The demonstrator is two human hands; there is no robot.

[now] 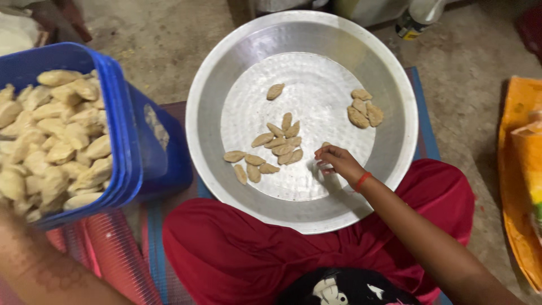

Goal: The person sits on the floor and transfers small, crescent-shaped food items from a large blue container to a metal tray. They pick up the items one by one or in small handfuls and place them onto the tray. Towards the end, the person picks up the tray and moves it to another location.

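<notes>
Reaching into the big metal tray (395, 101), the right hand (337, 160) has its fingers pinched together on a small dough piece (324, 145) near the tray's middle, just right of the main cluster of dumplings (274, 148). A red thread band (362, 181) sits on that wrist. The left hand itself is out of frame; only the forearm (39, 265) shows, blurred, at the lower left of the tray, so its state cannot be told.

Placement relative to the tray: a smaller group of dumplings (362, 108) lies on its right side, and a single dumpling (275, 91) sits alone toward its far edge. The pieces lie flat, mostly apart, probably so they don't stick. The tray rests partly on the person's lap in red cloth (248, 248), likely to keep it within easy reach.

Left of the tray stands a blue plastic tub (132, 147), stacked in other tubs and filled with pale shaped dumplings (51, 141), close beside the knee. Right of the tray, on the concrete floor (468, 62), lies an orange bag (522, 169). Under the tray is a striped mat (426, 135). Beyond the tray's far rim, a bottle (420, 17) is partly visible.
</notes>
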